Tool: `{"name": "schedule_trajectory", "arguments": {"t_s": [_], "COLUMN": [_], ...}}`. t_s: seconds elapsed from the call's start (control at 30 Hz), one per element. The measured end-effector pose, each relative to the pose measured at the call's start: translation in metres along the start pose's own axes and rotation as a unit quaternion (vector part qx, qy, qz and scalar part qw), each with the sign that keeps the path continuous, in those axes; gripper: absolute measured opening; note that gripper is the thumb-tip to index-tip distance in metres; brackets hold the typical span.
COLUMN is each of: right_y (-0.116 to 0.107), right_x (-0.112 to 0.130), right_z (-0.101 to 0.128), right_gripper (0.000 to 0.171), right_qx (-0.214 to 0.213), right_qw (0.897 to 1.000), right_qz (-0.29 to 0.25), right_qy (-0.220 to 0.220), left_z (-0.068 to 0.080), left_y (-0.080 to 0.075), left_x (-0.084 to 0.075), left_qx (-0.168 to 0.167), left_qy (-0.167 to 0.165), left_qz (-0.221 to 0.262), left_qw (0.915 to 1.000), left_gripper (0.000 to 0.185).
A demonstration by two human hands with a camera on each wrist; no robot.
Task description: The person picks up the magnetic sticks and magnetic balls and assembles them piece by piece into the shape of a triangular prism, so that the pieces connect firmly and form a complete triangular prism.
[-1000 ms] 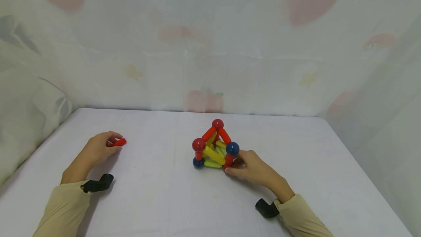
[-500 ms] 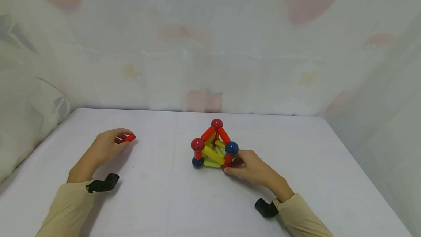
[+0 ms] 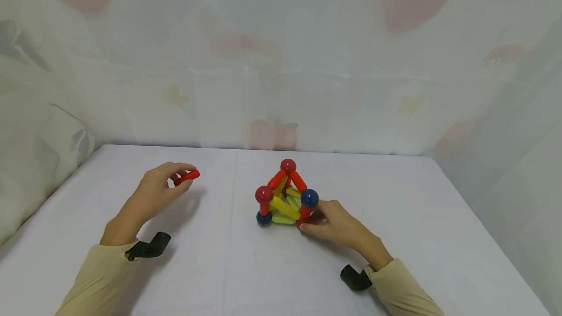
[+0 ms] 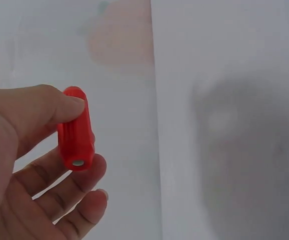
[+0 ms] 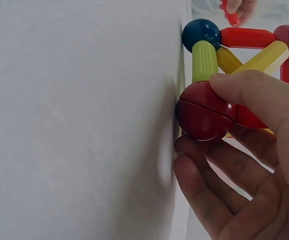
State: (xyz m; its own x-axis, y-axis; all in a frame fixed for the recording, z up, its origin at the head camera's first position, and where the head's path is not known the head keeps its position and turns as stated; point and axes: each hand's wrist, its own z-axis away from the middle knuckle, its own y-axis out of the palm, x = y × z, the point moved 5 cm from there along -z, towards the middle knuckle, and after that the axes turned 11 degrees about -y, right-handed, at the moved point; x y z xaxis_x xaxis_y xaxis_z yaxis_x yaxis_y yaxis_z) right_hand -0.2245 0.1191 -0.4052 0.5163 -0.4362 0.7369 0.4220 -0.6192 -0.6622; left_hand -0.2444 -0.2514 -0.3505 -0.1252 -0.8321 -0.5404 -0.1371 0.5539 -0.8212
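Two hands work over the table [image 3: 219,267]: the right hand [image 3: 338,226] grips a red ball [image 5: 204,111] at the frame's [image 3: 285,196] near corner; farther left, the left hand [image 3: 158,189] pinches a red rod [image 3: 187,177] above the tabletop.

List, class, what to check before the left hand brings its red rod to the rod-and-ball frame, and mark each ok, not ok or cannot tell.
1. Red rod pinched firmly by the left hand: ok.
2. Rod's end, with its metal disc, left bare by the fingers: ok.
3. Right hand steadying the frame by its red corner ball: ok.
4. Frame resting on the table: ok.
5. Table between the two hands free of obstacles: ok.
6. Which joint still lacks a rod: cannot tell.
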Motion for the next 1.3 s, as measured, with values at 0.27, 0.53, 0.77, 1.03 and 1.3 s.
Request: {"name": "schedule_trajectory", "arguments": {"t_s": [0.27,0.53,0.77,1.03,1.3], "right_y": [0.001,0.001,0.002,0.003,0.003], "right_x": [0.000,0.000,0.000,-0.002,-0.003], "right_z": [-0.001,-0.002,-0.002,-0.003,-0.005], "right_gripper": [0.024,0.023,0.025,0.026,0.026], "right_qx": [0.003,0.006,0.005,0.001,-0.002], "right_qw": [1.000,1.000,1.000,1.000,1.000], "right_qz": [0.001,-0.002,-0.007,-0.014,-0.013], "right_qy": [-0.007,-0.016,-0.005,0.002,0.007], "left_z": [0.004,0.004,0.011,0.016,0.017], "left_y": [0.003,0.017,0.030,0.036,0.039], "left_x": [-0.017,-0.031,-0.056,-0.085,-0.103], "left_qx": [-0.027,-0.015,0.002,-0.009,-0.013], "left_qy": [0.041,0.048,0.081,0.138,0.165], "left_qz": [0.015,0.036,0.052,0.065,0.065], "left_qw": [0.9987,0.9981,0.9954,0.9883,0.9841], "left_gripper": [0.033,0.031,0.032,0.032,0.032]}}
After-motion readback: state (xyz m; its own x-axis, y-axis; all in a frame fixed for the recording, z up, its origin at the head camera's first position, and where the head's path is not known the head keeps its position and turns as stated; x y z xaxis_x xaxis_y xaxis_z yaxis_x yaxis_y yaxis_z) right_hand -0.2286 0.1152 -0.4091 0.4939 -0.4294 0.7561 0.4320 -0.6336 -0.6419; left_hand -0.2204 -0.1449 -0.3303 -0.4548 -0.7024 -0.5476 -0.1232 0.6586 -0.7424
